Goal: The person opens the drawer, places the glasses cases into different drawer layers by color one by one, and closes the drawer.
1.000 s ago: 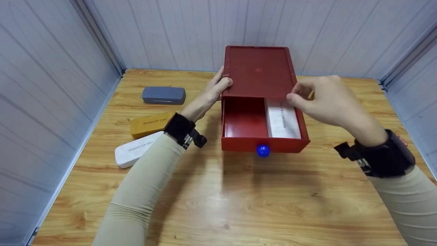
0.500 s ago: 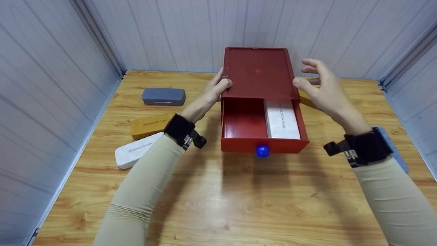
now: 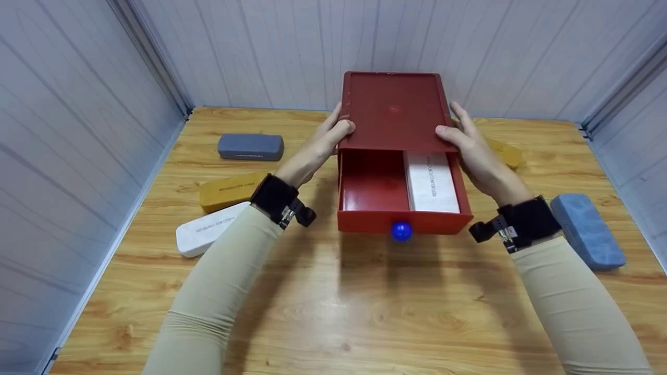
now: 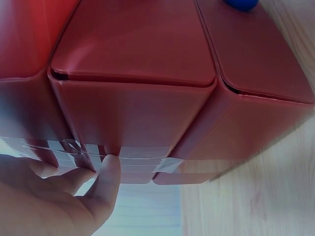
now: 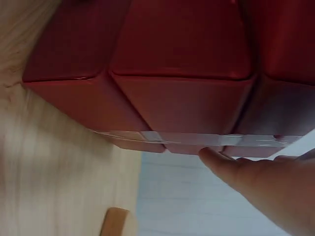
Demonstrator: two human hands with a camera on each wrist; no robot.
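A red drawer box [image 3: 393,109] stands at the middle back of the wooden table. Its drawer [image 3: 372,182] with a blue knob [image 3: 401,230] is pulled out toward me. A white case [image 3: 432,182] lies in the drawer's right half; the left half is bare. My left hand [image 3: 331,133] rests flat against the box's left side, thumb on the top edge. My right hand [image 3: 464,138] lies the same way on the right side. The left wrist view shows the left thumb [image 4: 106,172] touching the box [image 4: 133,73]. In the right wrist view, the right thumb [image 5: 221,162] touches the box [image 5: 182,49].
Left of the box lie a grey case [image 3: 250,147], a yellow case [image 3: 232,190] and a white case [image 3: 208,229]. A blue case [image 3: 586,229] lies at the right, and another yellow case [image 3: 503,151] behind my right hand. Panelled walls close in three sides.
My right hand left the spot above the drawer, swung out to the right and settled against the box's right side. The left hand, box and drawer have stayed put.
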